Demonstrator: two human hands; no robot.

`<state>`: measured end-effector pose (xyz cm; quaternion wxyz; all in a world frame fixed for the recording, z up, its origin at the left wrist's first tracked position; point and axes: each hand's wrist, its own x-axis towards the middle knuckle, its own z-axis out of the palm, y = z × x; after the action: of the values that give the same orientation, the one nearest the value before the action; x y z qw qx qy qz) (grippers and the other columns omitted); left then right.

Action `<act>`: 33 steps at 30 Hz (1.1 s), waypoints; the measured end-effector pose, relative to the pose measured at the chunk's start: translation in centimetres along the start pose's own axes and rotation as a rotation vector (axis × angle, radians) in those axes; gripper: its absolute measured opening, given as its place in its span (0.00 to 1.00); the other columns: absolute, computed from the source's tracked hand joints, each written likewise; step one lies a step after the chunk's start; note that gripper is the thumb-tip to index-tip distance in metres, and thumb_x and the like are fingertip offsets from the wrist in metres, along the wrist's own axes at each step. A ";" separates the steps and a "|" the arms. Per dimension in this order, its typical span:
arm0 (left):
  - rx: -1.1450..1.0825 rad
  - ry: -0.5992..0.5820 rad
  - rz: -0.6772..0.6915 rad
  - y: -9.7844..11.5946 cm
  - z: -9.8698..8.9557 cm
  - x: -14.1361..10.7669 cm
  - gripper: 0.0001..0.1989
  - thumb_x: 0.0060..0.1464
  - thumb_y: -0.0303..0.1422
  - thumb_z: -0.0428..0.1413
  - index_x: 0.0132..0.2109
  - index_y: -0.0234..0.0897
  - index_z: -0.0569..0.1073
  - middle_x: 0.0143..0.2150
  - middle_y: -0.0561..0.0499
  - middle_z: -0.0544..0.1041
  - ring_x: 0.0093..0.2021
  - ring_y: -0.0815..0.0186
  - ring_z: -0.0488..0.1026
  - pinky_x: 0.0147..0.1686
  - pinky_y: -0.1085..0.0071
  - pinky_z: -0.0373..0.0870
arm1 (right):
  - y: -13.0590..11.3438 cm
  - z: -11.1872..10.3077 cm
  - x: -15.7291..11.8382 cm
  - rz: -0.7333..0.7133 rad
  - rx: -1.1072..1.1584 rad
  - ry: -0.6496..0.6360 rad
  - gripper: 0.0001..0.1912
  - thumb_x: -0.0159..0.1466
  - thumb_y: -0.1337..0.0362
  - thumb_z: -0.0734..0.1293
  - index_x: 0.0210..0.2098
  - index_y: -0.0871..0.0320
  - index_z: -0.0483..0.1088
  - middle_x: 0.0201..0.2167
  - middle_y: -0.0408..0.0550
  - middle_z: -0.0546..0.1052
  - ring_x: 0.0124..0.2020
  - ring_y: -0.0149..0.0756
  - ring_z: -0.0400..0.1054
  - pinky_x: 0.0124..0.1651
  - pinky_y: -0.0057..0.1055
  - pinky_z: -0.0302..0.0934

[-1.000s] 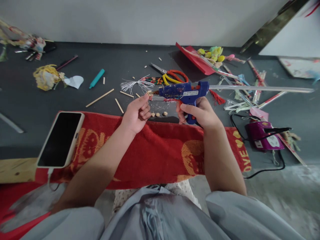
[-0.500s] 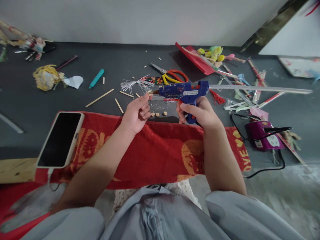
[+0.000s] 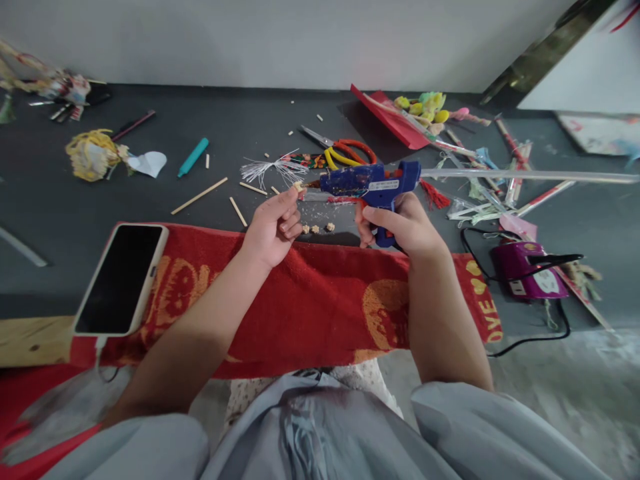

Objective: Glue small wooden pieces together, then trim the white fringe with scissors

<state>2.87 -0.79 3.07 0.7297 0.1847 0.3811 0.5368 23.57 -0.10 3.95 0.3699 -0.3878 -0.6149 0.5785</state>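
Note:
My right hand (image 3: 397, 223) is wrapped round the handle of a blue hot glue gun (image 3: 353, 180), with a long clear glue stick (image 3: 520, 175) sticking out of its back. The nozzle points left at a small pale wooden piece (image 3: 298, 187), pinched in the fingertips of my left hand (image 3: 274, 225). Whether nozzle and piece touch, I cannot tell. Below the gun, several small tan clusters (image 3: 315, 229) lie in a row by the towel's edge. White bristly strands (image 3: 273, 170) spread out behind my left hand.
A red towel (image 3: 320, 300) covers the table's front edge, with a phone (image 3: 121, 280) on its left end. Scissors (image 3: 345, 150) lie behind the gun. Thin wooden sticks (image 3: 200, 195) and a teal pen (image 3: 193, 157) are at left; a purple box (image 3: 527, 270) with a black cord sits at right.
The glue gun and my right hand have shifted slightly right, drawing the nozzle back a little from the piece. My left hand has stayed almost still.

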 end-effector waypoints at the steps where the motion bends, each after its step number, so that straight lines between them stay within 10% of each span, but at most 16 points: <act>1: 0.006 0.002 0.000 0.0 0.0 0.0 0.08 0.54 0.31 0.62 0.30 0.33 0.74 0.17 0.63 0.54 0.13 0.83 0.50 0.14 0.83 0.48 | 0.0 0.0 0.0 0.003 0.001 -0.003 0.12 0.59 0.57 0.70 0.25 0.58 0.69 0.16 0.40 0.71 0.16 0.27 0.64 0.23 0.27 0.65; 33: 0.025 -0.017 -0.002 -0.1 -0.1 0.1 0.07 0.56 0.32 0.60 0.31 0.33 0.75 0.17 0.63 0.54 0.13 0.82 0.49 0.13 0.81 0.48 | 0.5 0.1 -0.1 -0.051 -0.051 -0.005 0.14 0.61 0.56 0.68 0.24 0.57 0.68 0.16 0.39 0.69 0.18 0.26 0.64 0.25 0.27 0.63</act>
<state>2.86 -0.74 2.91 0.7309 0.1978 0.3818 0.5299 23.54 -0.20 3.42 0.3731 -0.3800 -0.6399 0.5540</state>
